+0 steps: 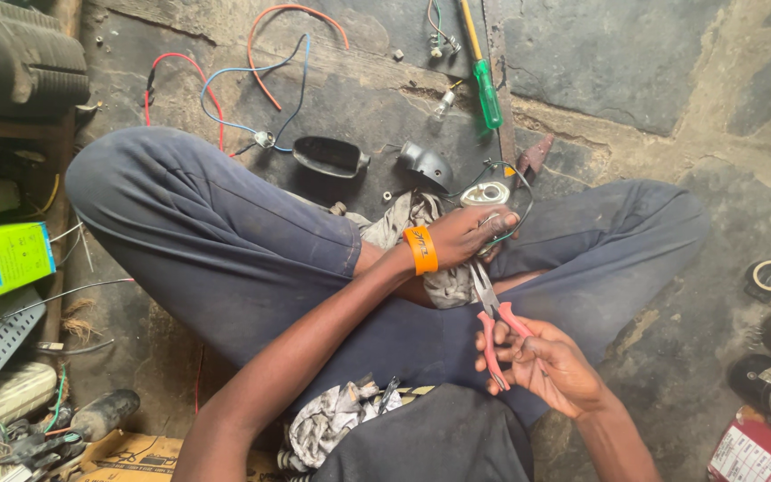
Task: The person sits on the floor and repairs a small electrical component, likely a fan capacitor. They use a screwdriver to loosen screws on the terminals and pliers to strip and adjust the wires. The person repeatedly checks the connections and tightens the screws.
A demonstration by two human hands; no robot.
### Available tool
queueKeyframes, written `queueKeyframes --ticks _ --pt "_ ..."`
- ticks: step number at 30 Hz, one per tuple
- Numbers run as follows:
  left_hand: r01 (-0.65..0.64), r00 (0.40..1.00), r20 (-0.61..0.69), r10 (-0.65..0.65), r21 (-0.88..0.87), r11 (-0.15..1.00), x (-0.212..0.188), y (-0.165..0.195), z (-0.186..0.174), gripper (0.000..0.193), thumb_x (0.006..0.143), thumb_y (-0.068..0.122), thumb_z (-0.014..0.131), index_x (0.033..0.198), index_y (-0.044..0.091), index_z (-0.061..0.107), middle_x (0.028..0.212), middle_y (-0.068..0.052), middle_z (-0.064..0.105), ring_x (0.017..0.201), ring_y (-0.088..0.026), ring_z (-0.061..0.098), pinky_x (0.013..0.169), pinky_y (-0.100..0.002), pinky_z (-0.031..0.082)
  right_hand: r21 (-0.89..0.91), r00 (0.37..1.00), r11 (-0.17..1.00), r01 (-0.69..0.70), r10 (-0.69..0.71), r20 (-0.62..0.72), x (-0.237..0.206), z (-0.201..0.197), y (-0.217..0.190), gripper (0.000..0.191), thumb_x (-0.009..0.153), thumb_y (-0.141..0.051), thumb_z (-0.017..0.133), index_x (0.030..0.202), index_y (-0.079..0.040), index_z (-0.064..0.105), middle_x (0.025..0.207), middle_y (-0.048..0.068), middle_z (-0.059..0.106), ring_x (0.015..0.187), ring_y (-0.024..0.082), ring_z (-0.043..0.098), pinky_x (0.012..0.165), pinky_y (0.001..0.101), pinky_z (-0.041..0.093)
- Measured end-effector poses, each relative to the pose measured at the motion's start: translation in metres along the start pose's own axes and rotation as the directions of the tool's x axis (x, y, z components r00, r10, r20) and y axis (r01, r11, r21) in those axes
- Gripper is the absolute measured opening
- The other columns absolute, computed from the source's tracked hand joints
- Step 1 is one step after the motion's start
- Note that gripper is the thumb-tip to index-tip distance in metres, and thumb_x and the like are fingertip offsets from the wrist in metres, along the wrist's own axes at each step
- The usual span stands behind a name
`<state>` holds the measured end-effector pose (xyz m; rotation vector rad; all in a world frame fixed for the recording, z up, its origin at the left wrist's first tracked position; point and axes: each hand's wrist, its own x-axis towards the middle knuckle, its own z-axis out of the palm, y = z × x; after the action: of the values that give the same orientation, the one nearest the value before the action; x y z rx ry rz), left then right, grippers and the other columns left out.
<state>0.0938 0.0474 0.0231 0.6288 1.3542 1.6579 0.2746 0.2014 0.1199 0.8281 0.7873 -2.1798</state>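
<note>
Right hand (553, 364) grip closed on red-handled pliers (491, 308); left hand (473, 234) pinches wire (503, 234) at pliers' tip.

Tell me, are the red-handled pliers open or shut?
Open: the pliers' two red handles are spread apart in the right hand.

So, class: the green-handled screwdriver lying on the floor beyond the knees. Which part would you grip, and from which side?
Grip the green handle, coming from above with fingers across it. The screwdriver lies flat, its thin shaft pointing away toward the top of the view, and the handle is the thick part nearest the person. The floor to its right is barer than the left.
</note>
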Motion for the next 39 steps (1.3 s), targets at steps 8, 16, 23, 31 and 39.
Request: queueKeyframes --ticks 8,16,23,31,39 --pt "0.035 0.999 -0.046 -0.023 0.28 0.959 -0.002 0.002 0.0 0.047 0.109 0.048 0.039 0.104 0.005 0.058 0.083 -0.011 0.061 0.076 -0.025 0.062 0.075 -0.04 0.05 0.064 1.0 0.998 -0.002 0.003 -0.006 -0.001 0.005 0.0 0.016 0.082 0.001 0.049 0.097 0.002 0.056 0.105 0.02 0.062 0.086 0.028 0.066 0.06 0.0413 0.055" --pt "0.055 0.997 -0.061 -0.04 0.27 0.961 -0.006 -0.007 0.002 0.044 0.109 0.045 0.039 0.106 0.006 0.059 0.089 -0.013 0.064 0.083 -0.031 0.065 0.079 -0.041 0.05 0.108 0.998 0.994 -0.01 0.016 -0.055 0.0 0.012 0.005 0.016 0.08 0.004 0.046 0.095 -0.003 0.05 0.099 0.018 0.06 0.079 0.026 0.06 0.054 0.0379 0.048" --pt "0.014 0.999 -0.047 -0.003 0.235 0.972 -0.01 -0.012 0.003 0.045 0.111 0.042 0.033 0.103 0.006 0.059 0.09 -0.012 0.065 0.085 -0.028 0.066 0.081 -0.04 0.051 0.107 0.986 0.99 -0.091 0.105 -0.13 0.0 0.017 0.005 0.03 0.083 0.0 0.043 0.111 0.001 0.055 0.091 0.012 0.056 0.069 0.022 0.052 0.05 0.0329 0.043" --pt "0.078 0.995 -0.078 -0.06 0.263 0.961 -0.009 -0.006 0.005 0.046 0.11 0.043 0.035 0.098 0.005 0.06 0.083 -0.012 0.063 0.079 -0.029 0.064 0.078 -0.041 0.05 0.08 0.986 0.993 -0.089 0.1 -0.137 0.0 0.017 0.005 0.027 0.083 0.002 0.042 0.107 0.0 0.053 0.09 0.012 0.054 0.069 0.021 0.053 0.048 0.0312 0.042" --pt "0.136 0.989 -0.095 -0.117 0.22 0.966 -0.007 -0.002 0.005 0.05 0.109 0.046 0.035 0.095 0.005 0.059 0.075 -0.011 0.061 0.07 -0.025 0.064 0.072 -0.039 0.05 0.019 0.99 0.998 -0.064 0.065 -0.122 0.0 0.019 0.002 0.018 0.079 0.007 0.043 0.094 -0.002 0.047 0.091 0.013 0.055 0.068 0.02 0.054 0.048 0.0322 0.043"
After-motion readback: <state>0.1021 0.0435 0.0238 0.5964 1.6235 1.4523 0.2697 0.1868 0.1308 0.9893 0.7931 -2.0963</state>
